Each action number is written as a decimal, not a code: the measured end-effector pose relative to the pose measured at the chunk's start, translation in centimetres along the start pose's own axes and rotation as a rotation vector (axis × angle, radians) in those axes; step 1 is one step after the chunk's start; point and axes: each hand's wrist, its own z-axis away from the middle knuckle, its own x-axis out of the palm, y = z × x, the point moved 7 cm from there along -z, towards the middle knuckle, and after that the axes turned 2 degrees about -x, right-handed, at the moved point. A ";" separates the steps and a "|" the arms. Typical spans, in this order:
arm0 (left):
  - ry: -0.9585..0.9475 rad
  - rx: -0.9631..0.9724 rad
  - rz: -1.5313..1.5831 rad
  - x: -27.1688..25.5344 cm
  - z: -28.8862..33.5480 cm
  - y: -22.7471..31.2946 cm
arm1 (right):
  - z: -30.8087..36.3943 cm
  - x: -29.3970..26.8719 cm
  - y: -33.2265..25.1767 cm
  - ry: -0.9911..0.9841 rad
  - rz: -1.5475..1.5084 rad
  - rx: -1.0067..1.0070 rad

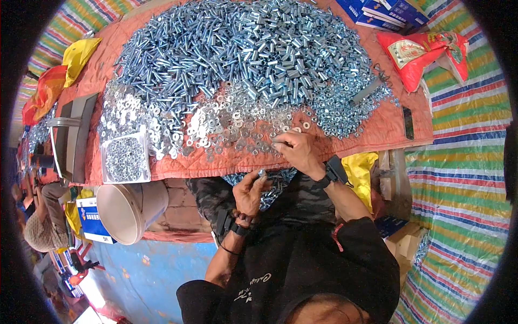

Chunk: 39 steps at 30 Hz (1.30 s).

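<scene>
My left hand point(248, 193) is closed over my lap, just below the table's front edge. A small shiny bluish metal fastener point(263, 173) shows at its fingertips; its exact kind is hidden. My right hand point(300, 153) is at the table edge, thumb and fingers pinched together among loose flat washers point(232, 137). Whatever lies in that pinch is too small to make out. Behind the washers rises a big heap of metal sleeves and bolts point(237, 48). Hex nuts point(340, 110) spread to its right. More metal fasteners point(276, 190) lie in my lap, partly covered by my left hand.
A white tray of small washers point(127, 157) sits at the table's front left, above a white bucket point(125, 208). A grey metal bin point(81, 137) stands farther left. At the right are a red bag point(415, 56) and a dark flat phone-like object point(408, 123). Blue boxes point(386, 12) lie behind.
</scene>
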 end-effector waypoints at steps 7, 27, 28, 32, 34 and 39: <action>0.047 -0.013 0.091 -1.2 0.1 -1.3 | 1.6 -1.1 0.3 -0.061 0.178 0.018; -0.006 -0.040 0.070 0.2 0.9 -1.3 | -4.5 -5.2 4.8 0.100 0.575 -0.014; -0.005 -0.041 0.069 0.2 0.9 -1.3 | -4.6 -5.1 4.7 0.099 0.573 -0.013; -0.003 -0.039 0.051 0.6 0.4 -0.6 | -4.5 -5.7 4.9 0.177 0.567 -0.055; 0.016 -0.032 0.030 0.5 0.2 0.0 | -4.1 -5.9 3.8 0.245 0.427 -0.131; 0.015 0.065 -0.084 0.8 -0.7 1.4 | 0.0 -3.0 0.1 -0.042 -0.216 0.318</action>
